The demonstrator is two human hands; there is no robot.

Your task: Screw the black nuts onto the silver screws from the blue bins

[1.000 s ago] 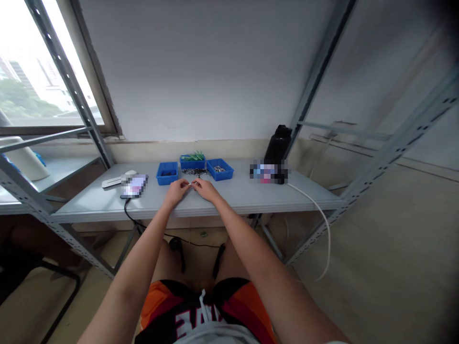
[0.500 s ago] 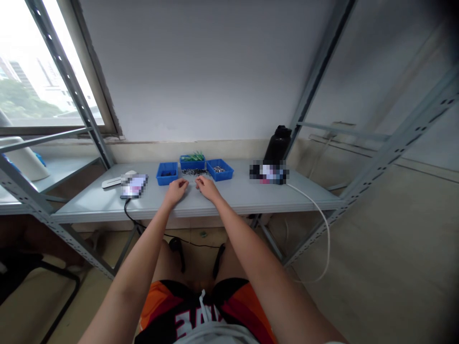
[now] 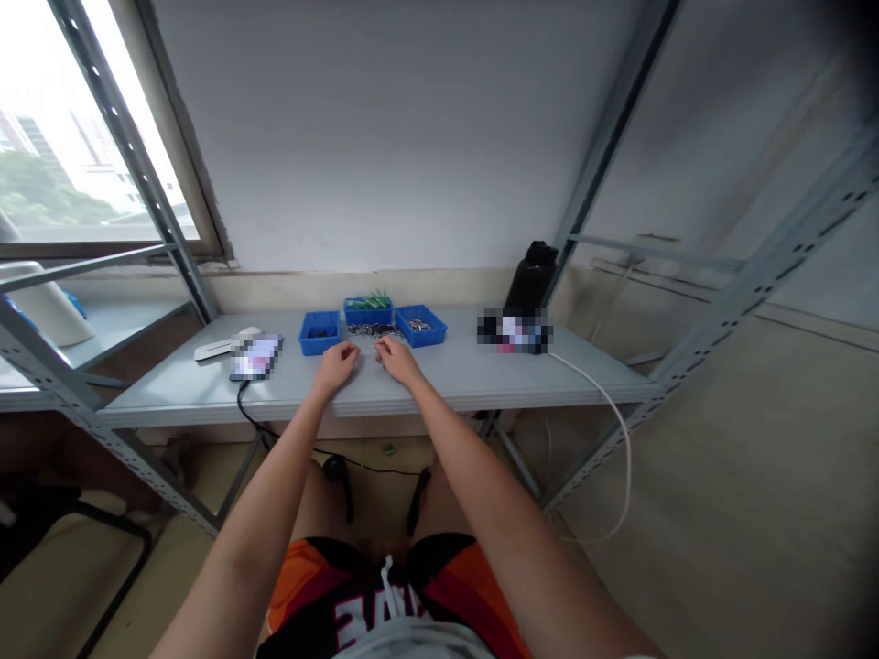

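My left hand (image 3: 338,366) rests at the bench's front part with thumb and fingers pinched together. Just to its right, my right hand (image 3: 396,360) is closed in a similar pinch. Whatever either holds is too small to make out. Beyond the hands lies a pile of small black and silvery pieces (image 3: 372,329). Around it stand three blue bins: the left bin (image 3: 320,348) with dark bits inside, the back bin (image 3: 369,317) with green slender pieces, and the right bin (image 3: 429,339) with small shiny metal-looking parts.
A grey shelf bench (image 3: 467,380) carries everything. On the left lie a phone (image 3: 257,355) with a black cable and a white flat device (image 3: 216,350). A black bottle (image 3: 532,279) stands at the right, behind a blurred item with a white cable (image 3: 618,412).
Both hands stay almost where they were, still pinched, with only slight finger movement. The bins and pile have not moved.
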